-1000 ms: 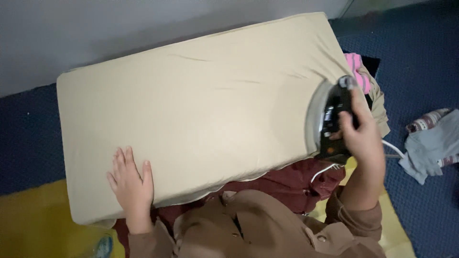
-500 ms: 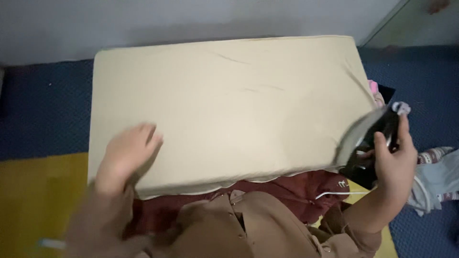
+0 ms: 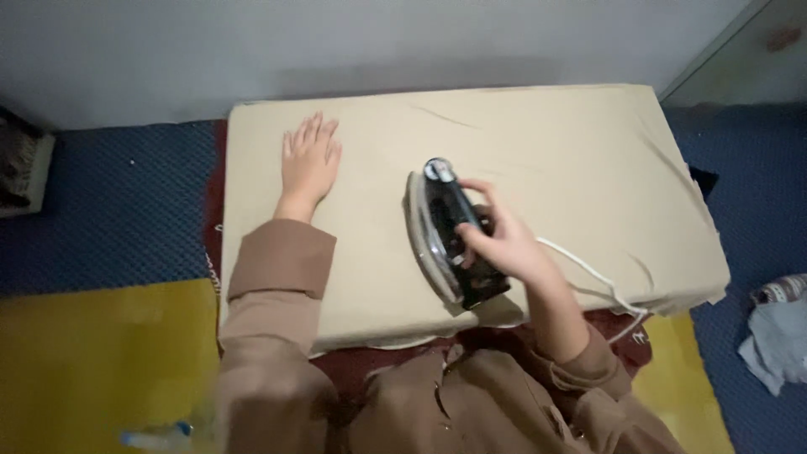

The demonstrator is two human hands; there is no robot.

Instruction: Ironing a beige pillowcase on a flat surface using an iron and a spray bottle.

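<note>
Iron (image 3: 443, 231) in black and silver sits near the middle of the beige cloth (image 3: 538, 160) stretched over the padded board, tilted onto its left edge so the soleplate faces my left, its long axis running from the near edge of the board away toward the wall, nose pointing away from me. My right hand (image 3: 496, 240) is on it, fingers curled and clamped around the handle from the right side. My left hand (image 3: 308, 160) lies flat on the cloth well to the left of the iron, fingers together and stretched out, palm down, holding nothing; bare cloth lies between that hand and the soleplate. My right hand is plainly the nearer one. A white cord (image 3: 601, 282) trails from the iron's heel rightward across the cloth and drops over the near edge. By count: one iron, one cord, one beige cloth, and one small heap of clothes (image 3: 777, 332) on the blue floor at far right.
</note>
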